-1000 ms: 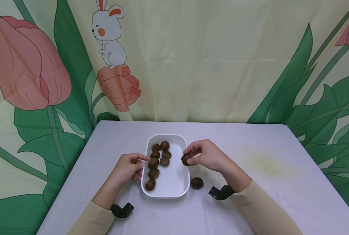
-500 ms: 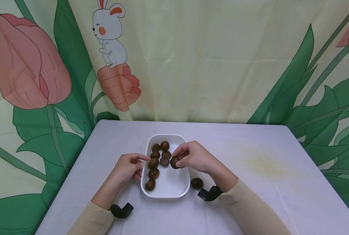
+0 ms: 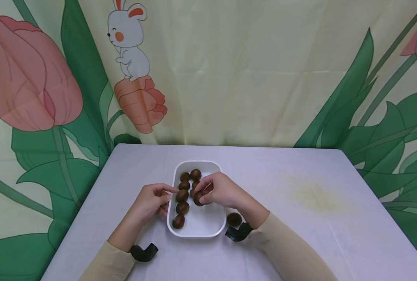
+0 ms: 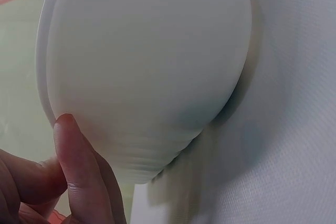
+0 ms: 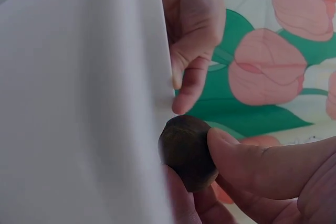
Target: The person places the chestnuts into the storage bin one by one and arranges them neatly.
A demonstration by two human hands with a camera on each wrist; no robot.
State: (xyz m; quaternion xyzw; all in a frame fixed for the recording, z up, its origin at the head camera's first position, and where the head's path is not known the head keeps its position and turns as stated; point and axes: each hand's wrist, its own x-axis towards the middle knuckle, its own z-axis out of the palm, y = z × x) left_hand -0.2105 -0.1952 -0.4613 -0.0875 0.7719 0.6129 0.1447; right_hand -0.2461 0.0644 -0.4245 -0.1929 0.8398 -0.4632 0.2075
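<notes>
My right hand [image 3: 220, 192] is over the tray and pinches a dark brown chestnut [image 5: 188, 153] between thumb and fingers. The white tray [image 3: 208, 230] bears several more brown chestnuts. They form a left column ending at a chestnut [image 3: 178, 221] near the front, and a shorter second column starting at the back chestnut [image 3: 195, 174]. The right hand partly hides the second column. At the tray's left side my left hand [image 3: 154, 201] holds the rim; a fingertip [image 4: 67, 129] touches the outer wall in the left wrist view.
One loose chestnut [image 3: 234, 219] lies on the white-covered table [image 3: 286, 175], just right of the tray, near the right wrist's black camera mount [image 3: 239, 232]. Another black mount [image 3: 144, 253] sits at the left wrist. A printed curtain [image 3: 229, 78] hangs behind the table.
My right hand has moved left with the chestnut, from the tray's right rim to beside the second column. The left hand stays at the tray's left rim.
</notes>
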